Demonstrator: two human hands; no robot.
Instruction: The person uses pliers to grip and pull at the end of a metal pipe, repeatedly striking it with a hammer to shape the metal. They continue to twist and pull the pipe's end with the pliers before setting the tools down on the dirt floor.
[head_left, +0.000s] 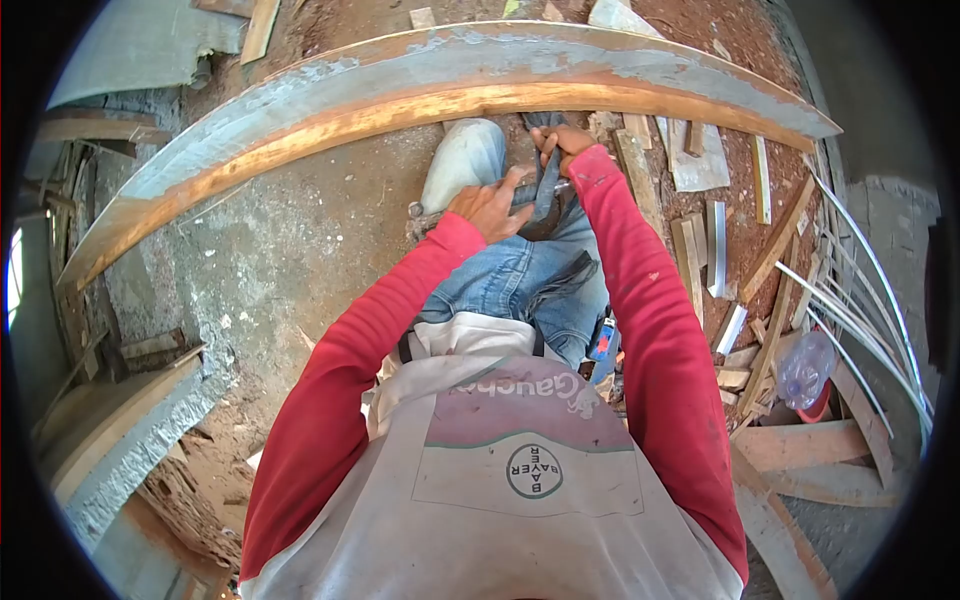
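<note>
A dark grey strip of cloth or strap (546, 186) hangs in a loop above my bent knees. My right hand (563, 143) is closed around its upper part, close to the long curved board. Lower and to the left, my left hand (488, 210) has its fingers bent around a dark section of the strip; the fingertips are partly hidden. A small metal piece (416, 211) shows just left of that hand, and I cannot make out what it belongs to. The long curved wooden board (480, 70), smeared with grey, arches across the ground beyond both hands.
Wood offcuts (690, 262) and metal channel pieces (717, 248) litter the right side. Thin white strips (850, 312) curve along the far right, near a clear plastic bottle (804, 368). More curved boards (130, 420) lie at the lower left.
</note>
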